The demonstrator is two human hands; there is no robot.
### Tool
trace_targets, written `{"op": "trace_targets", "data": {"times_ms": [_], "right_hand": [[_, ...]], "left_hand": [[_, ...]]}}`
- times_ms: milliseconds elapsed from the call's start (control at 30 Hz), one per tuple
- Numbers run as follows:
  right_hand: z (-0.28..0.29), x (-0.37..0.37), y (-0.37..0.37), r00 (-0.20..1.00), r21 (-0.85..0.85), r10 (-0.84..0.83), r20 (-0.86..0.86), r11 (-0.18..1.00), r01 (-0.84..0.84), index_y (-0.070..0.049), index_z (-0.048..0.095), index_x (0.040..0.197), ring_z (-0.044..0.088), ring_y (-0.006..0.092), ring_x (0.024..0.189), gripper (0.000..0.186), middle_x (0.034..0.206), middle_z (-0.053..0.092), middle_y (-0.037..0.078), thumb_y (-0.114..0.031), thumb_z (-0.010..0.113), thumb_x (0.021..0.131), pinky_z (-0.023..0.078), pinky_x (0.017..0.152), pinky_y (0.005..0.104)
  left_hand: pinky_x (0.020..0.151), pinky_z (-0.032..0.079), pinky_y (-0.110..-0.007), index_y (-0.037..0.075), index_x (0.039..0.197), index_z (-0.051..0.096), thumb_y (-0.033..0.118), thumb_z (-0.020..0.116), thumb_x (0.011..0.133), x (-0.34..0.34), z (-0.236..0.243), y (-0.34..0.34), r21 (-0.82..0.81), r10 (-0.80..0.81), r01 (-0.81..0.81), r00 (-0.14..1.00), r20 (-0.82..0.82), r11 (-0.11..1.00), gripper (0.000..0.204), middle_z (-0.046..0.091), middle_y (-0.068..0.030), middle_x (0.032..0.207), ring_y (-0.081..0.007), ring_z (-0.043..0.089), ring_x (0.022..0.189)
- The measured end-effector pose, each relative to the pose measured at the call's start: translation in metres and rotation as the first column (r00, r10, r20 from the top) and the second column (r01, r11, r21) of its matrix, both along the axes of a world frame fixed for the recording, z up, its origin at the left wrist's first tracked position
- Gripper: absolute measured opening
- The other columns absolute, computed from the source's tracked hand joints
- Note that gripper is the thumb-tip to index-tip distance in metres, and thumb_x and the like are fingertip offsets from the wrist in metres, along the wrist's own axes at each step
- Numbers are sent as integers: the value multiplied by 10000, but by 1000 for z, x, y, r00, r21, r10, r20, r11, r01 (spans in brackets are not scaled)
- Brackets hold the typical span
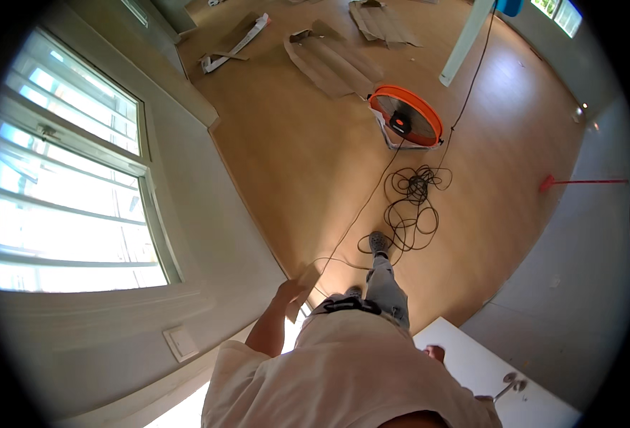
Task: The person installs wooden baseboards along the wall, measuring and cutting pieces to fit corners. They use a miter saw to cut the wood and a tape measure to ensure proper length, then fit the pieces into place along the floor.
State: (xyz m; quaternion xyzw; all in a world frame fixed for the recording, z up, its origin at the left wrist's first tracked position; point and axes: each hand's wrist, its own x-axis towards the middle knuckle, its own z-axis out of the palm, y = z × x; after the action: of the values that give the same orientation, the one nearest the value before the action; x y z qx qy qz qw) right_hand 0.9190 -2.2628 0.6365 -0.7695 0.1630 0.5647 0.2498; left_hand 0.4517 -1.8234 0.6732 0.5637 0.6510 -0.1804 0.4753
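Evidently the left hand [288,291] holds brown cardboard [305,284]

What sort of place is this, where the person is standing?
It seems to be an indoor room, perhaps under renovation or newly moved into. Opened cardboard pieces lie on the wood-look floor, beyond an orange-rimmed floor fan and a loose heap of dark cable.

Orange fan [409,116] (tangled cable [418,187] beside)
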Motion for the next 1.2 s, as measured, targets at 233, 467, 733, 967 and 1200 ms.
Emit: {"op": "trace_targets", "data": {"times_ms": [233,467,733,967,1200], "right_hand": [[21,173,330,941,443,-94,326,894,-65,-112,650,877,414,77,431,113,614,555,0,-217,634,916,321,386,229],[350,132,721,916,873,123,382,276,-401,-8,660,1055,400,47,541,178,679,521,-4,-133,567,971,313,496,220],[551,35,894,846,574,70,528,-764,-295,-3,708,954,506,121,470,183,715,649,74,45,574,838,381,429,263],[596,-59,1086,781,368,140,608,-922,-121,-78,705,887,481,112,464,144,701,644,76,37,627,852,338,406,251],[621,-87,1195,752,307,160,640,-950,-58,-75,701,902,483,108,485,132,714,638,66,23,623,861,342,424,248]], "left_hand": [[852,548,-438,7,1184,696,429,725,841,-30,-26,-36,-110,374,-391,915,-148,914,545,726,-191,1093,-310,702,1023],[822,548,-416,-1,1207,683,365,697,847,67,50,65,62,790,-789,613,23,611,514,727,-164,1073,-288,708,897],[733,549,-445,-11,1138,681,369,681,894,20,-92,158,-133,793,-783,608,43,608,451,720,-153,1008,-279,688,859],[721,559,-431,-28,1167,664,301,678,910,-24,-56,366,-127,784,-775,601,158,619,418,712,-144,1011,-277,687,848],[676,577,-410,-45,1184,642,232,674,925,-74,46,644,-67,774,-815,516,367,575,381,702,-138,1001,-267,684,829]]}}
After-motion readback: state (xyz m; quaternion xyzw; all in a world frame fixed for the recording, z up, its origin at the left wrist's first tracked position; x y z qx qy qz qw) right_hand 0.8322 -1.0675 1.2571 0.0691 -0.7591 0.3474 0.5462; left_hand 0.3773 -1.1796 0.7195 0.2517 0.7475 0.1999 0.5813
